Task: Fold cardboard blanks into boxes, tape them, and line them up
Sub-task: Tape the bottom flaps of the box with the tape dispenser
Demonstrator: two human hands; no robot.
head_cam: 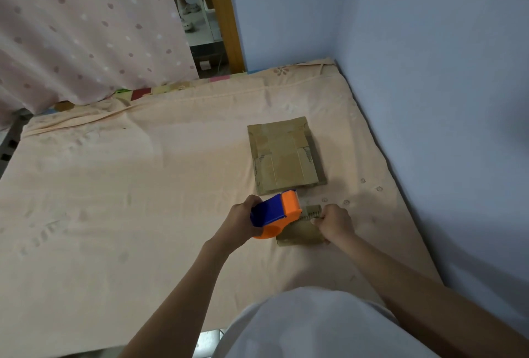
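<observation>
The left hand (240,221) grips the blue-and-orange plastic tape dispenser (276,214), its serrated end pointing right. Just beside it, the right hand (335,221) pinches a brown tape strip (313,211) above a small cardboard box (300,236) on the peach sheet (128,186). Beyond lie flat cardboard blanks (284,155), rectangular, long axis running away from the person.

Count on the bed sheet (114,186): one small cardboard box (300,236), one stack of flat cardboard blanks (283,157), number unclear. One tape dispenser (276,214). Two hands, left hand (239,221), right hand (335,221).
</observation>
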